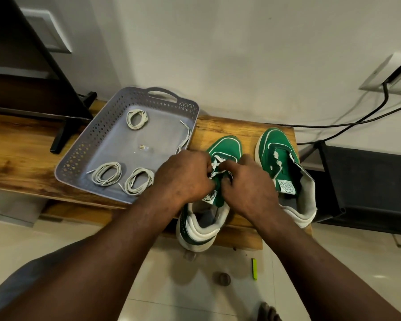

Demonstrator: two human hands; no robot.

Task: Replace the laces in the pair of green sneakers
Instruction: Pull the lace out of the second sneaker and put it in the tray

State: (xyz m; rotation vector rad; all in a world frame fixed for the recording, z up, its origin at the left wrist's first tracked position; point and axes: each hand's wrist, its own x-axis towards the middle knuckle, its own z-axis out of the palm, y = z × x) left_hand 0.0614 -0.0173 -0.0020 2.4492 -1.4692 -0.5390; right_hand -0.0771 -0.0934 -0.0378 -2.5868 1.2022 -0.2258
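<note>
Pinching white lace, green sneaker, white-trimmed

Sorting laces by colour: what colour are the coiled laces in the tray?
Off-white, pale cream; three coils in the grey tray, clearest in the head view.

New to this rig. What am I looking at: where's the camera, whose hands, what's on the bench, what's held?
No robot here. One wide-angle camera worn on a person's head looks down at their bare hands. The left hand and right hand both pinch a white lace at the eyelets of a green sneaker, which sits on a wooden bench. The second sneaker stands beside it. On the left-hand side, a grey tray holds three coiled laces and one loose lace.
</note>
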